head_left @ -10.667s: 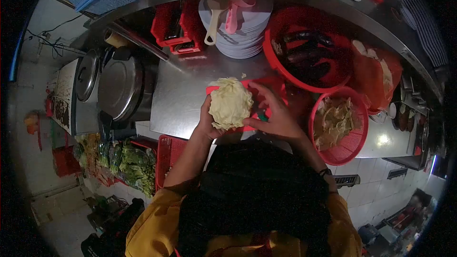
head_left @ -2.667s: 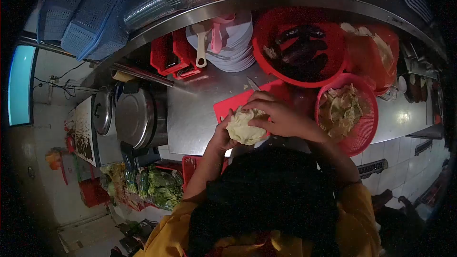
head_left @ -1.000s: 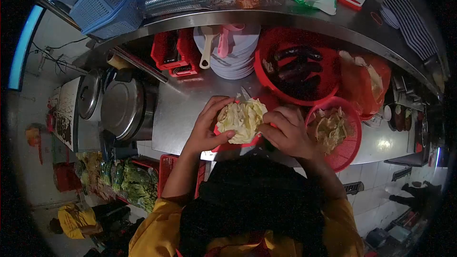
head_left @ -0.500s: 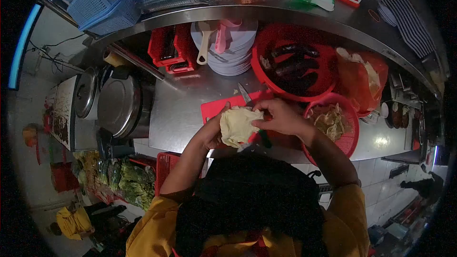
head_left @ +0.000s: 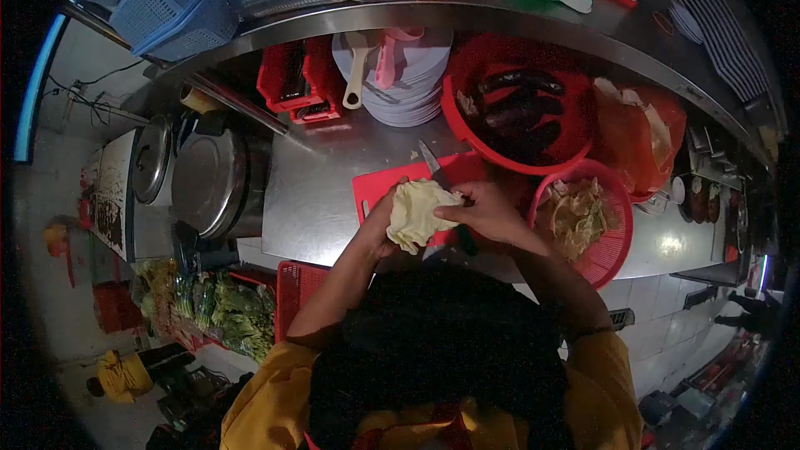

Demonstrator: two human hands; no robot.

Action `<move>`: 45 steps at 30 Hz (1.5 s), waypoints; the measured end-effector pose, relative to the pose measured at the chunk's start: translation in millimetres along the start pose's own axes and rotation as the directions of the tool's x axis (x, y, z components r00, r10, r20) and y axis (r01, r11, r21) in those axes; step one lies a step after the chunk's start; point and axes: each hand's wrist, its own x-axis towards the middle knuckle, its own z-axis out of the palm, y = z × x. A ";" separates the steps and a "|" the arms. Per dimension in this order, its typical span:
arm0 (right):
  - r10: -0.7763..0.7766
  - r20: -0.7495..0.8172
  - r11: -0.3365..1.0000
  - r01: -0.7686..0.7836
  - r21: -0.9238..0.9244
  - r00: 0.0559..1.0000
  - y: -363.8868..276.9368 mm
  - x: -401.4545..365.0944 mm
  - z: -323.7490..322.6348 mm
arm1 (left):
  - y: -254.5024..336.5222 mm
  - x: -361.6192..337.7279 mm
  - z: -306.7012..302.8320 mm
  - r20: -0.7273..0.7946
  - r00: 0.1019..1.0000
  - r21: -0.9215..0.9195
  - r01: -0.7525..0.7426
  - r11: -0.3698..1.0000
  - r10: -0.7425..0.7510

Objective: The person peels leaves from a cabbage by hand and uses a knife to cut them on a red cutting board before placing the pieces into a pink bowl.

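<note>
A pale, crumpled leafy piece [head_left: 421,212] is held between my two hands above the red cutting board [head_left: 367,192]. My left hand [head_left: 382,223] is wrapped round its left side. On its right side, the thumb and fingers of my right hand [head_left: 479,212] grip the edge. The blade of a knife [head_left: 429,157] lies on the board just beyond the hands, pointing away. A pink basket [head_left: 621,254] holding similar pale, wilted leaves [head_left: 575,217] stands to the right of my right hand.
Behind the board are stacked plates [head_left: 404,108], red bins [head_left: 300,83] and a red basin [head_left: 462,137] with dark long vegetables. A metal shelf [head_left: 467,12] spans overhead. Large lidded pots [head_left: 204,183] stand left. Another person [head_left: 125,375] is at the lower left.
The view has shifted slightly. Both hands still hold the pale piece, which is turned a little, and the right hand's fingers reach further over its edge.
</note>
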 end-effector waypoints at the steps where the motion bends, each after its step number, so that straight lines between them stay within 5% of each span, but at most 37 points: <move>1: -0.003 -0.045 1.000 0.002 -0.030 0.999 1.2 0.8 2.2 | 0.6 2.7 0.4 0.000 1.000 0.002 0.002 1.000 -0.002; 4: -0.062 -0.105 0.995 0.070 0.072 0.992 -4.6 -3.8 5.4 | 4.4 10.5 -3.9 -0.039 0.997 0.059 -0.068 0.996 0.071; 5: -0.065 -0.101 0.995 0.072 0.071 0.993 1.2 -1.9 6.0 | 6.3 13.0 -7.9 0.066 0.994 0.013 -0.089 0.996 0.088; 7: -0.389 -0.118 0.921 0.384 -0.064 0.914 13.7 2.7 6.1 | 7.7 14.5 -12.1 0.166 0.980 -0.037 -0.108 0.993 0.112; 8: -0.390 -0.117 0.921 0.385 -0.063 0.914 14.1 4.3 7.6 | 8.6 14.3 -12.7 0.132 0.986 -0.024 -0.095 0.995 0.097; 10: -0.652 -0.140 0.756 0.624 -0.200 0.745 12.1 6.3 11.4 | 7.0 13.9 -14.2 0.097 0.992 -0.012 -0.080 0.997 0.080; 14: -0.668 -0.031 0.712 0.627 -0.316 0.743 22.5 1.8 6.4 | -2.8 12.1 -24.0 0.170 0.965 -0.188 -0.166 0.968 0.198; 16: -0.471 -0.036 0.879 0.466 -0.097 0.881 23.8 -8.2 8.5 | -5.0 12.5 -30.1 0.224 0.942 -0.273 -0.186 0.944 0.250; 20: -0.410 -0.088 0.907 0.416 0.073 0.908 32.8 -10.5 14.4 | -3.7 11.4 -35.4 0.155 0.950 -0.399 -0.191 0.897 0.271; 23: -0.527 -0.082 0.843 0.533 0.073 0.846 32.0 -7.9 11.9 | -4.6 10.7 -29.4 0.251 0.903 -0.429 -0.219 0.876 0.349; 25: -0.727 0.031 0.680 0.726 -0.103 0.686 24.8 -5.7 8.2 | -6.9 9.2 -30.1 0.339 0.846 -0.447 -0.240 0.862 0.411; 27: -0.727 0.036 0.681 0.726 -0.096 0.686 20.7 -8.7 8.9 | -10.0 8.8 -36.5 0.140 0.913 -0.569 -0.242 0.786 0.382; 33: -0.698 -0.035 0.711 0.699 0.080 0.715 23.0 -15.5 12.3 | -10.0 -0.2 -31.1 0.129 0.858 -0.579 -0.342 0.740 0.497; 38: -0.681 -0.115 0.694 0.688 0.214 0.723 31.4 -17.8 18.1 | -10.5 0.4 -42.1 0.272 0.817 -0.630 -0.247 0.736 0.508; 40: -0.458 -0.212 0.799 0.505 0.327 0.863 29.4 -21.3 17.2 | -9.1 1.2 -44.9 0.368 0.779 -0.596 -0.223 0.772 0.509; 44: -0.312 -0.319 0.774 0.434 0.460 0.895 43.5 -8.1 17.9 | -8.7 2.9 -48.5 0.336 0.816 -0.589 -0.207 0.781 0.470; 45: -0.244 -0.372 0.628 0.438 0.644 0.896 47.2 -1.7 22.0 | -10.7 3.6 -51.4 0.276 0.844 -0.606 -0.218 0.765 0.459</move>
